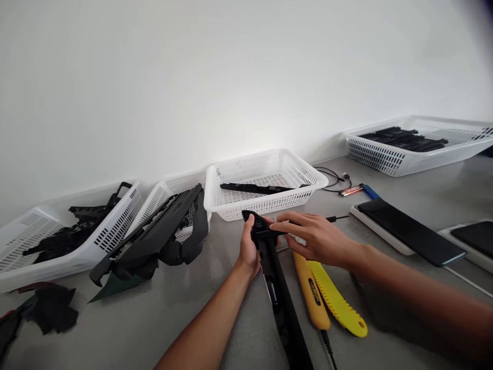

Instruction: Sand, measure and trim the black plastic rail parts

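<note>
A: Both grips close on the long black part (275,277) at lower centre; the left hand (248,252) wraps its top end from the left; the right hand (314,237) pinches the same end with its fingertips (278,226).

B: And around it?

A: The part runs down toward the bottom edge over the grey bench (154,318); two yellow cutters (327,298) lie just right of it; a white basket (265,187) sits just above the hands, holding one black strip (254,188).
</note>
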### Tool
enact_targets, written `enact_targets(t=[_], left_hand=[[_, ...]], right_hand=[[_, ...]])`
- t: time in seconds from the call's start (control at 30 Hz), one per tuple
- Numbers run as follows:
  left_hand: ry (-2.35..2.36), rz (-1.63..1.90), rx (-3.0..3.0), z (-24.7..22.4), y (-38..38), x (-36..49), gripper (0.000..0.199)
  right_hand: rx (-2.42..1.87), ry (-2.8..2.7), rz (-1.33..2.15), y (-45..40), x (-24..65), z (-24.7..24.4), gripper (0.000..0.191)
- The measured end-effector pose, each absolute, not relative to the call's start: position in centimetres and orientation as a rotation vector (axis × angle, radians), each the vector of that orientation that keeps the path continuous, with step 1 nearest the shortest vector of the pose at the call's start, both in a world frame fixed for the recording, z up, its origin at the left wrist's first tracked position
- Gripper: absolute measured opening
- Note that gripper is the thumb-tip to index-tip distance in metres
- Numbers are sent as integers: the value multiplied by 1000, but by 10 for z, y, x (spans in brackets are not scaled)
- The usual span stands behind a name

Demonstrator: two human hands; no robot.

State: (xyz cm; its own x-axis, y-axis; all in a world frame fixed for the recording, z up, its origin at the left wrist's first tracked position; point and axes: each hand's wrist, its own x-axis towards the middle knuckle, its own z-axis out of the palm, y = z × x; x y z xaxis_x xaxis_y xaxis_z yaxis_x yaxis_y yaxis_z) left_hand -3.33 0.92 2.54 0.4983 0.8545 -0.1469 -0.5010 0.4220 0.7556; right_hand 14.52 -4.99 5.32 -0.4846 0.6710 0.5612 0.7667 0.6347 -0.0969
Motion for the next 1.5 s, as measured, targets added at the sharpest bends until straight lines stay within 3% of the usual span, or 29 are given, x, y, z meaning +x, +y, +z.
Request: enact_targets(t=[0.13,0.47,1.5], left_hand=[[577,890,709,28,9,-33,56],[640,886,760,29,8,-35,60],[596,917,738,28,6,-31,57]], right_hand=[[-1138,-2220,-361,-50,157,43,39],[-1186,-2066,-354,-57,169,29,17],[-1142,-2161,-712,-71,181,43,32]])
